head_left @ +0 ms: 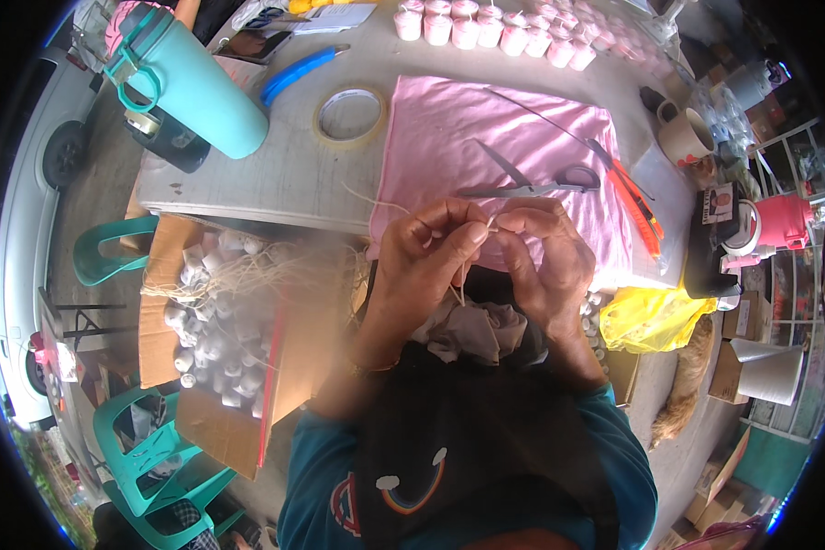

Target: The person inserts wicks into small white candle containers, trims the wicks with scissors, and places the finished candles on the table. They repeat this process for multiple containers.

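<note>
Over the near edge of the table, my left hand (428,257) and my right hand (548,266) are close together, fingertips almost touching. Both pinch a thin cream string (374,198) between thumb and fingers. One end of it sticks out to the left past my left hand, and more hangs below the fingers. Just beyond my hands, a pair of scissors (579,179) lies with its blades apart on a pink cloth (445,115). An orange utility knife (634,206) rests at the cloth's right side. A grey cloth (477,330) is bunched beneath my hands.
Left of me, an open cardboard box (163,339) holds many small white pieces and loose strings. A masking tape roll (326,137), blue cutter (302,73) and teal bottle (202,87) are on the table. Pink candles (465,35) line the back; a yellow bag (655,319) sits right.
</note>
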A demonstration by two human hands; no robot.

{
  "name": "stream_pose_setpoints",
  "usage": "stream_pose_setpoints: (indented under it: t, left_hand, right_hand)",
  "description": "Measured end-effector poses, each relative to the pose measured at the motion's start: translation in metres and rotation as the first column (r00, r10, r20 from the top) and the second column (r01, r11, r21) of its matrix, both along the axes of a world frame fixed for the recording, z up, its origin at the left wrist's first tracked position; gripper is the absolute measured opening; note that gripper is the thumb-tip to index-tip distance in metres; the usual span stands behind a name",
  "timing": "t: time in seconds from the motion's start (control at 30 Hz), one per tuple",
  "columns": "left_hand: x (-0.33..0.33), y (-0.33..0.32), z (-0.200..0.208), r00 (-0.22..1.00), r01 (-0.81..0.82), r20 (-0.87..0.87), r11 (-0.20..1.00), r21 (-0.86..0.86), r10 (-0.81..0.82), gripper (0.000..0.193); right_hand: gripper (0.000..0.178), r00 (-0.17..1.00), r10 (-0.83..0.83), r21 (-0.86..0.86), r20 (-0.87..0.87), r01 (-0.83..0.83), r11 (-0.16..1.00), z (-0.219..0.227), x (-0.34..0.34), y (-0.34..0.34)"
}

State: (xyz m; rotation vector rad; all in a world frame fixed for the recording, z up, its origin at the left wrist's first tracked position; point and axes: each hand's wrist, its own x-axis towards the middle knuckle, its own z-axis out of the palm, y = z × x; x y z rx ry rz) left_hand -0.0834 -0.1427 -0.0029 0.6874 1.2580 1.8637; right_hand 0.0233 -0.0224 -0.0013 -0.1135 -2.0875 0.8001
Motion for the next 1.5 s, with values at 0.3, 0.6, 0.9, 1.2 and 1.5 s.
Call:
stream_pose_setpoints:
  t: [0.3, 0.6, 0.9, 1.2, 1.5]
  left_hand:
    - [0.002, 0.001, 0.004, 0.996, -0.032, -0.081, 0.999, -0.022, 0.031, 0.013]
    - [0.0, -0.003, 0.011, 0.941, -0.057, -0.334, 0.998, -0.013, 0.049, 0.012]
    - [0.0, -0.004, 0.01, 0.953, -0.088, -0.297, 0.994, -0.065, 0.065, 0.011]
    - [-0.005, -0.004, 0.003, 0.979, -0.026, -0.205, 0.998, -0.048, 0.016, 0.013]
    - [0.002, -0.002, 0.007, 0.926, -0.097, -0.368, 0.995, -0.019, 0.083, 0.015]
  right_hand:
    - [0.02, 1.0, 0.028, -0.01, -0.008, -0.028, 1.0, 0.002, -0.002, 0.001]
    - [0.025, 0.992, 0.125, -0.17, -0.026, -0.128, 0.977, 0.001, -0.001, 0.003]
    - [0.025, 0.982, 0.186, -0.185, -0.025, -0.188, 0.965, 0.005, 0.004, 0.003]
    - [0.028, 0.981, 0.192, -0.152, 0.03, -0.186, 0.971, 0.004, 0.003, 0.007]
    - [0.016, 0.972, 0.224, -0.383, -0.065, -0.232, 0.894, -0.002, 0.0, 0.005]
